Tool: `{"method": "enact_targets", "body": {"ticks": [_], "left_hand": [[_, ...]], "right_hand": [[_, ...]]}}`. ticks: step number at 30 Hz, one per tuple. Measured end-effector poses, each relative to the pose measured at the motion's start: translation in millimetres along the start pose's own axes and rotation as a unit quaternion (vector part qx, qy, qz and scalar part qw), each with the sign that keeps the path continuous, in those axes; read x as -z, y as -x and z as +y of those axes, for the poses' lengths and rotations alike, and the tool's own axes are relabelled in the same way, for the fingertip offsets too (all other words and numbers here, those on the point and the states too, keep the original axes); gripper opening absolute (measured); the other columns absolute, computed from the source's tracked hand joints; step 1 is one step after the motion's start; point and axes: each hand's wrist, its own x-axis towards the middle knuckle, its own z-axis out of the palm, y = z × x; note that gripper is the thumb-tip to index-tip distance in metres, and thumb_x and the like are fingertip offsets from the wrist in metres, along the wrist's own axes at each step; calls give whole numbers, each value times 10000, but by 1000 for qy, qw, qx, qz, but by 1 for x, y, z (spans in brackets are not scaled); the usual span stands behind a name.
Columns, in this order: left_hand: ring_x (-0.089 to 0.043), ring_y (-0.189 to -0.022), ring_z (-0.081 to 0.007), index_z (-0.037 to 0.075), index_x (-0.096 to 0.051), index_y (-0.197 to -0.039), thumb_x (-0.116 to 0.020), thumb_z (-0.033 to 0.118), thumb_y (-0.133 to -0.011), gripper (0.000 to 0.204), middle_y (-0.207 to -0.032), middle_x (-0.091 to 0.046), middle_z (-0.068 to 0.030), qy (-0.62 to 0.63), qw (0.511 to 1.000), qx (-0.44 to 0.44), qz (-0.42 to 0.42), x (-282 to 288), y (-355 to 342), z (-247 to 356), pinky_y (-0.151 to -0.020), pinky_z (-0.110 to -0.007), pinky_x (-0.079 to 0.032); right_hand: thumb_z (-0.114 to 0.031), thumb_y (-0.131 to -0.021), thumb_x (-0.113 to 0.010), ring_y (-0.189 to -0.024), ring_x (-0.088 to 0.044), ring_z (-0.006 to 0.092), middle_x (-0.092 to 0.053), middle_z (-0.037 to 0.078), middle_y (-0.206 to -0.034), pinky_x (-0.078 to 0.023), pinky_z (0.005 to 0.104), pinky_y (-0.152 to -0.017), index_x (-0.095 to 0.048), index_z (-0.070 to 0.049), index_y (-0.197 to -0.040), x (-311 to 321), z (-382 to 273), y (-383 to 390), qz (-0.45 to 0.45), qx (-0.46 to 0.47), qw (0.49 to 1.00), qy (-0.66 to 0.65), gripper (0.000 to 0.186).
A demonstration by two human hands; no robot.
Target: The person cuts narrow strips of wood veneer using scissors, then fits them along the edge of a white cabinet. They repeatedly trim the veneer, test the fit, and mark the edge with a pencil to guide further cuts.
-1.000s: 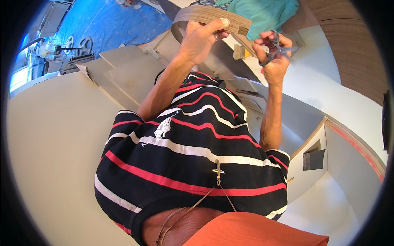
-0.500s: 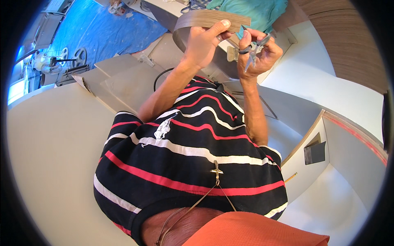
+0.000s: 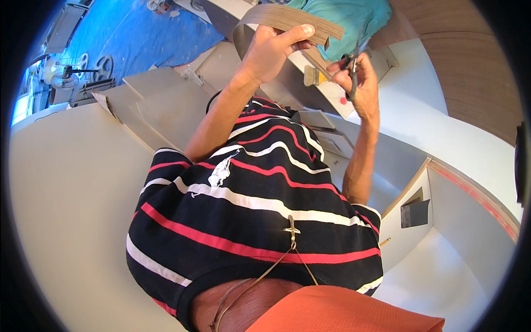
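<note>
My left hand (image 3: 271, 52) grips a long wood-grain edging strip (image 3: 282, 16) that curves in a loop above it, thumb pressed on the strip's face. The strip's free end sticks out to the right. My right hand (image 3: 365, 88) holds a pair of scissors (image 3: 352, 65) upright just below and right of that free end. The blades are close to the strip; whether they touch it I cannot tell. Both arms reach up from my striped shirt.
A small brush (image 3: 312, 76) lies on a grey-white panel (image 3: 332, 102) behind my hands. A teal cloth (image 3: 345, 16) and blue sheet (image 3: 149, 33) lie farther off. A white board (image 3: 66, 193) fills the left, a white cabinet box (image 3: 415, 213) is at right, and a wood-grain panel (image 3: 470, 72) at upper right.
My right hand brought the scissors left to the strip's end, then drew back slightly lower and right. My left hand kept its grip and shifted the strip a little.
</note>
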Motion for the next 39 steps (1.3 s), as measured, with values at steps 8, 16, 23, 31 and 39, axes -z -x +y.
{"method": "enact_targets", "body": {"ticks": [8, 16, 23, 31, 39], "left_hand": [[-651, -818, -124, 8, -675, -1067, -759, 91, -891, 212, -927, -704, -46, -146, 989, 14, -21, 4, -1, 8, -718, -270, -524], [-651, -868, -121, -5, -711, -1076, -770, 123, -893, 231, -970, -728, -48, -308, 948, 26, -79, 0, 5, 28, -762, -274, -532], [-651, -889, -132, -12, -718, -1064, -776, 133, -887, 236, -974, -735, -53, -342, 935, 35, -93, 5, 6, 35, -796, -295, -533], [-651, -863, -134, -14, -720, -1058, -775, 113, -875, 230, -949, -736, -50, -350, 930, 39, -106, 7, 5, 36, -788, -309, -533], [-654, -860, -129, -15, -721, -1054, -773, 106, -877, 220, -943, -736, -56, -365, 918, 87, -130, 9, -1, 41, -774, -301, -534]], "right_hand": [[-423, -779, -865, -877, -608, 143, -653, 44, -932, -490, 319, -815, -564, -59, -990, 32, -16, -1, -239, -128, 962, 30, 518], [-466, -796, -835, -823, -512, 113, -545, -5, -873, -431, 296, -751, -539, -73, -901, 23, -23, -15, -282, -109, 952, 44, 503], [-505, -774, -841, -812, -495, 110, -526, -12, -854, -419, 288, -734, -528, -77, -887, 19, -25, -18, -309, -131, 942, 31, 543], [-507, -757, -853, -721, -437, 89, -487, -31, -793, -345, 273, -619, -467, -112, -800, 18, -20, -17, -295, -139, 943, 71, 554], [-422, -768, -877, -674, -405, 67, -436, -60, -737, -317, 271, -587, -432, -141, -747, 18, -13, -8, -260, -171, 949, 53, 527]]}}
